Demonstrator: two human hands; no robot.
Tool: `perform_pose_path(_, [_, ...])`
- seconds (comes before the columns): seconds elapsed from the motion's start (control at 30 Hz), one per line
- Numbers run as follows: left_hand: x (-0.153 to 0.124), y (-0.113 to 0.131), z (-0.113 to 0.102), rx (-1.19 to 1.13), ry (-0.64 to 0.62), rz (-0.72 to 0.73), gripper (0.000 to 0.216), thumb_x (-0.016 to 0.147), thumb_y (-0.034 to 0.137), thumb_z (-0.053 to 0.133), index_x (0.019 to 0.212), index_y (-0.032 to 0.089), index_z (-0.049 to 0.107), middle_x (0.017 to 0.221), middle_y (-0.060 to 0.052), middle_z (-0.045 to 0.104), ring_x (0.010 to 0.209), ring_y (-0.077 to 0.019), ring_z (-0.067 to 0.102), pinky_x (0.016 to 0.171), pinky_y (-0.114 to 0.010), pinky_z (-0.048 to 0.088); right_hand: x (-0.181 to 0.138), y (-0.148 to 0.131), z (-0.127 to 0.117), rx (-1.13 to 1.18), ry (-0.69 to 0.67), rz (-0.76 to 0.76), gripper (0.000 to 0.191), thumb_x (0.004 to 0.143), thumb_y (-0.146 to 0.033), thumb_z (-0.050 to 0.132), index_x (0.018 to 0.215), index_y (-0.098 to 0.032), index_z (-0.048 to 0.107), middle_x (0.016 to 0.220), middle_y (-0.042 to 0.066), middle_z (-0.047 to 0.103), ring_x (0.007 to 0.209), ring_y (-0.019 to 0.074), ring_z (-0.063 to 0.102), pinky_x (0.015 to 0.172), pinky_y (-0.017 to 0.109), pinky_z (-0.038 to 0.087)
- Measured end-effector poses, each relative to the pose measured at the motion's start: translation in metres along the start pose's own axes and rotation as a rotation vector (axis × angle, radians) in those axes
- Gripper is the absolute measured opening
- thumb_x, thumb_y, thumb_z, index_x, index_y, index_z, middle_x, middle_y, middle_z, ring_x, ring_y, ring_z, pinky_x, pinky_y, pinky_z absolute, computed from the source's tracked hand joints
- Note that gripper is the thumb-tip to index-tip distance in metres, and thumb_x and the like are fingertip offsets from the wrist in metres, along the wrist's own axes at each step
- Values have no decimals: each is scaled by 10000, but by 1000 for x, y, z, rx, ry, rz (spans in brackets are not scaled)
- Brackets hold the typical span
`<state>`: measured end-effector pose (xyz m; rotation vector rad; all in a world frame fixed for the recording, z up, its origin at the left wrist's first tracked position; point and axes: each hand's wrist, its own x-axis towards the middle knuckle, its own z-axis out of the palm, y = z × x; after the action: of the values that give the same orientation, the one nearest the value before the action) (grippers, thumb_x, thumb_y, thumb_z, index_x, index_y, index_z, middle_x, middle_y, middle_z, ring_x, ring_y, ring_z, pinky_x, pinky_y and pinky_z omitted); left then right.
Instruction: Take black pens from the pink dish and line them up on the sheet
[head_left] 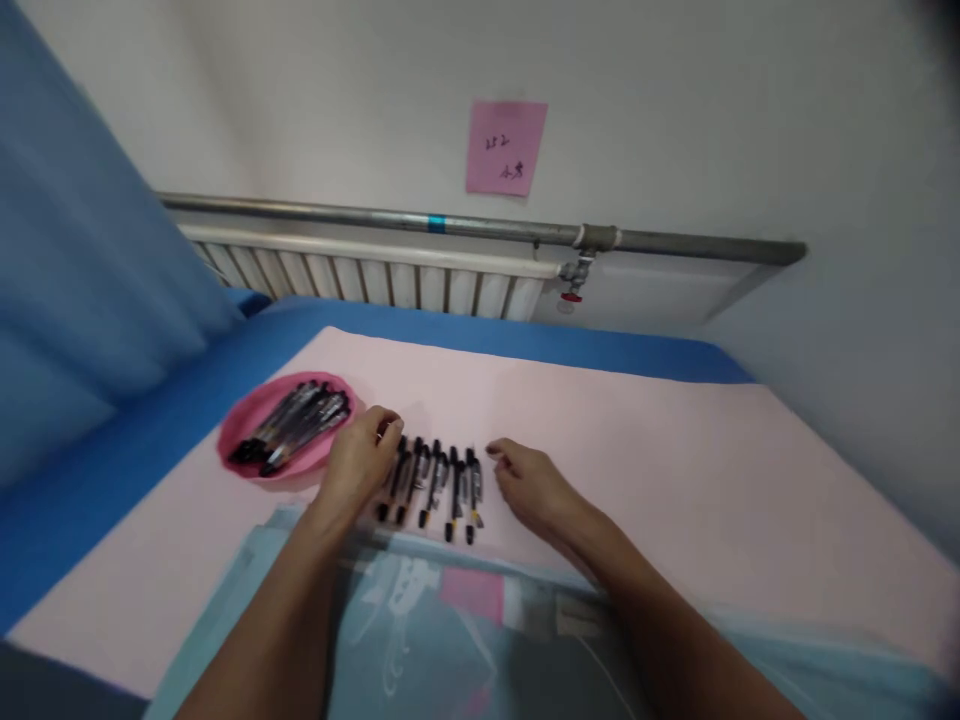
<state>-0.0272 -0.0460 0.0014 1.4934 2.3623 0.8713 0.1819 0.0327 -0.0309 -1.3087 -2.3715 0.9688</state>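
Currently, L hand (pixel 361 455) is left of ctr in the frame, fingers curled, at the left end of a row of pens (pixel 430 484); can't tell if it's gripping one. R hand (pixel 531 482) is just right of the row, half-curled w/ a narrow gap btwn thumb & index. Row lies side by side on pink cloth (pixel 637 480), lower ctr. More black pens (pixel 301 420) in a pink basket (pixel 226 432), mid-left.
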Motion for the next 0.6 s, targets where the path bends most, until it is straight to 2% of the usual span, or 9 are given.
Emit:
perform_pose_path(0.1, [12,-26,-23,164,259,-78,323,827,283,365,980,156,620,981,-88,663,912,-211,588,792,-294,417,5,8,0,17,12,31,332,774,-142,395,1049,-151,582,882,83,649,816,182,591,691,277,420])
perform_pose_path(0.17, [18,-44,-36,326,333,-198,347,830,274,348,1027,148,605,1044,-118,633,986,-239,556,842,-327,401,8,11,0,24,1,21,334,767,-164,392,1039,-149,585,820,71,647,776,181,596,678,280,422])
perform_pose_path(0.3, [25,-65,-44,495,269,-402,365,799,309,405,1069,150,593,1103,-162,587,1022,-310,528,833,-405,399,7,9,-2,19,-17,12,320,755,-184,404,1009,-154,594,758,47,638,723,175,595,664,280,421])
perform_pose_path(0.43, [28,-71,-37,516,250,-456,394,773,303,437,1100,131,572,1124,-199,562,1014,-367,515,788,-470,401,5,4,-6,6,-24,9,288,764,-193,411,974,-151,604,805,62,648,736,177,592,659,273,421])
perform_pose_path(0.6, [31,-76,-35,529,218,-463,376,762,291,450,1072,133,592,1086,-205,582,985,-369,538,751,-456,417,4,3,-7,-31,-11,-27,272,769,-190,409,942,-152,617,841,71,650,784,189,590,714,285,422])
